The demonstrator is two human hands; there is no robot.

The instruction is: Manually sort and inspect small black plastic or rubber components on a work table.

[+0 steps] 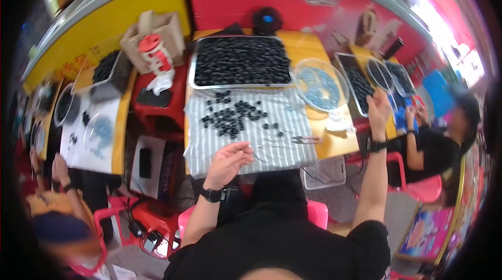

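My left hand (229,165) is over the near edge of a grey-and-white striped cloth (204,157), thumb and fingertips pinched together. Whatever is between them is too small to make out. My right hand (379,110) is stretched out to the right with its fingers curled closed, and I cannot see what they hold. Small black pieces (235,117) lie scattered on the cloth. Behind them stands a metal tray (240,88) full of black pieces. A clear round bowl (345,89) holds small light-blue pieces. Small snips (306,140) lie at the cloth's right side.
White paper (340,121) lies by the bowl. A co-worker (439,139) sits on the right beside boxes of black pieces (361,86); another (68,217) sits at a left table. A red stool (157,110) carries a tumbler (154,52) and a beige bag (175,24).
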